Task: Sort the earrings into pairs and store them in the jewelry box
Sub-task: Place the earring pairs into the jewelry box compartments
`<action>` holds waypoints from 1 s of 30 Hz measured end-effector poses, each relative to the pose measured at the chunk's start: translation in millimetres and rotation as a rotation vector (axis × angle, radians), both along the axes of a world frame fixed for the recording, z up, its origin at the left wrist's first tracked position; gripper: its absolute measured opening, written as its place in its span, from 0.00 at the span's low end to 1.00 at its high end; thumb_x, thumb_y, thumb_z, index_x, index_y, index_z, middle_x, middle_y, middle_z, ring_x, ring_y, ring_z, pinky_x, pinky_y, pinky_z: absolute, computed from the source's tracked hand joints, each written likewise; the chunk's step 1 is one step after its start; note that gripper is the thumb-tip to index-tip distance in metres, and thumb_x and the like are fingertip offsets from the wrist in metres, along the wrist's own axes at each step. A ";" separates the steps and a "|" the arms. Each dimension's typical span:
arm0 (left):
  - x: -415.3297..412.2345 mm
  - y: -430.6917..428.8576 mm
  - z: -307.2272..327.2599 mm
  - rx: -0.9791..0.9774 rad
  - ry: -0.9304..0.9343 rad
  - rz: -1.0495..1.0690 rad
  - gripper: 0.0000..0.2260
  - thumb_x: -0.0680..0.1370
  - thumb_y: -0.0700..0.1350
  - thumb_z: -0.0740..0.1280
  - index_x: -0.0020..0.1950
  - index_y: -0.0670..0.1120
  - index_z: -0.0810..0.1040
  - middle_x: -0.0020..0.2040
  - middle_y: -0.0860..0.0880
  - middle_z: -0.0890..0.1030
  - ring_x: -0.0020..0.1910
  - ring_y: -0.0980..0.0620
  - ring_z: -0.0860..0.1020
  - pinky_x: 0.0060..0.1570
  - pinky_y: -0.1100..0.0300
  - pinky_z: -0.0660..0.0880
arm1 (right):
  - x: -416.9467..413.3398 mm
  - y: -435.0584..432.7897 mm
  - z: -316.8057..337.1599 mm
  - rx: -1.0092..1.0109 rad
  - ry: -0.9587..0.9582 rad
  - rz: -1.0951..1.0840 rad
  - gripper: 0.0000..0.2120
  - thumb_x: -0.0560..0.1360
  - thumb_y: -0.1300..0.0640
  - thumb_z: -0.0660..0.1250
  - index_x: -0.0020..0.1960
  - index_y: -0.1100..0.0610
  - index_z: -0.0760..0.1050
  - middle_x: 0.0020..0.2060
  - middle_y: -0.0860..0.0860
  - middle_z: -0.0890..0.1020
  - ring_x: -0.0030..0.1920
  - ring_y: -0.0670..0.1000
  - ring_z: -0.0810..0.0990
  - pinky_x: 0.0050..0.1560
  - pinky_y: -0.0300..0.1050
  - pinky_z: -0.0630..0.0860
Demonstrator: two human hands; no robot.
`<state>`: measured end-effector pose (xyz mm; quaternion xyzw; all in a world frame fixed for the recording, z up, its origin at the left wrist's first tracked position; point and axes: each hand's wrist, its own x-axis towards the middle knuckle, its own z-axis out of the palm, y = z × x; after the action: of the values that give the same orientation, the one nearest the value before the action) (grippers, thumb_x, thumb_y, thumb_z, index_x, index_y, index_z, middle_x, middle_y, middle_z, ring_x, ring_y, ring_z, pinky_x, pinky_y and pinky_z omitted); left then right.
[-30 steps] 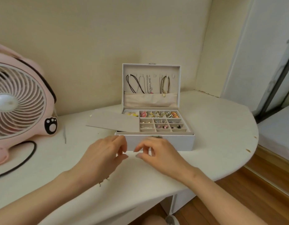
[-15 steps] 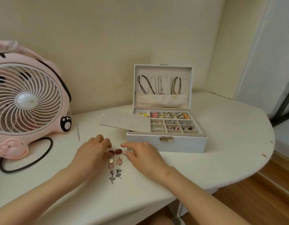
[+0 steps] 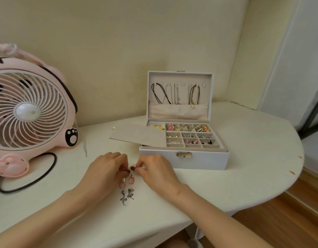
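Earrings (image 3: 127, 182) lie between hands, near table edge (image 3: 199, 218).

A matt white worktop (image 3: 244, 158) carries a smooth white jewelry box (image 3: 204, 161) with a brass-coloured metal clasp (image 3: 184, 155) and soft cloth-like lining; beside it, a glossy pink plastic fan (image 3: 29, 111), glittery pink earrings (image 3: 127, 181) and dull grey metal snake earrings (image 3: 127, 196).

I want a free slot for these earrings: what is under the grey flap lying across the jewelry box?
The grey flap covers the jewelry box's left tray, hiding what lies beneath. Only yellow pieces show behind it.
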<state>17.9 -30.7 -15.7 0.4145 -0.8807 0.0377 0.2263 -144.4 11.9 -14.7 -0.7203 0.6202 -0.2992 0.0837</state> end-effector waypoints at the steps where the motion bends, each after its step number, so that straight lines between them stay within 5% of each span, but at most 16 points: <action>1: -0.2 1.7 3.6 -0.019 0.005 -0.016 0.07 0.70 0.45 0.73 0.39 0.50 0.74 0.36 0.58 0.75 0.36 0.53 0.73 0.31 0.70 0.60 | -4.6 4.5 3.4 -0.008 -0.022 0.003 0.08 0.76 0.53 0.64 0.49 0.55 0.80 0.41 0.52 0.82 0.47 0.53 0.78 0.40 0.42 0.65; 5: -8.8 11.1 31.0 -0.049 0.039 -0.090 0.09 0.70 0.46 0.73 0.39 0.53 0.72 0.35 0.60 0.73 0.33 0.56 0.71 0.29 0.68 0.62 | -32.2 19.4 21.9 -0.028 -0.154 -0.015 0.04 0.72 0.53 0.70 0.42 0.53 0.81 0.24 0.42 0.68 0.30 0.43 0.68 0.35 0.40 0.65; 8: -32.0 16.3 55.3 0.009 0.121 -0.133 0.07 0.72 0.48 0.71 0.40 0.54 0.72 0.36 0.59 0.74 0.36 0.56 0.72 0.35 0.58 0.70 | -59.7 23.3 34.8 -0.042 -0.273 -0.088 0.07 0.70 0.56 0.72 0.35 0.48 0.78 0.20 0.43 0.71 0.24 0.41 0.69 0.34 0.41 0.69; 16: -115.9 -17.7 80.3 0.244 0.108 -0.153 0.05 0.71 0.46 0.72 0.40 0.52 0.76 0.37 0.57 0.75 0.32 0.62 0.69 0.32 0.66 0.63 | -114.8 21.7 49.0 -0.072 -0.246 -0.258 0.07 0.69 0.55 0.74 0.33 0.51 0.78 0.17 0.44 0.71 0.26 0.48 0.71 0.39 0.49 0.76; 23: -139.9 -31.1 73.2 0.301 -0.168 -0.124 0.02 0.73 0.43 0.68 0.44 0.50 0.78 0.47 0.51 0.81 0.50 0.51 0.76 0.42 0.62 0.67 | -126.8 14.1 48.7 -0.036 -0.239 -0.264 0.07 0.70 0.54 0.73 0.33 0.50 0.78 0.18 0.43 0.71 0.25 0.47 0.70 0.39 0.48 0.76; 30: -143.4 -30.8 75.9 0.117 -0.290 -0.059 0.06 0.74 0.39 0.63 0.46 0.48 0.78 0.51 0.47 0.80 0.54 0.46 0.75 0.41 0.60 0.66 | -122.2 -4.6 66.1 0.118 -0.117 -0.180 0.08 0.70 0.54 0.73 0.33 0.49 0.77 0.17 0.36 0.70 0.24 0.41 0.67 0.31 0.39 0.63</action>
<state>-125.5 -61.5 60.2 0.3911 -0.9166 0.0390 0.0734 -266.6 7.3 51.5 -0.6368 0.6930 -0.3099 0.1349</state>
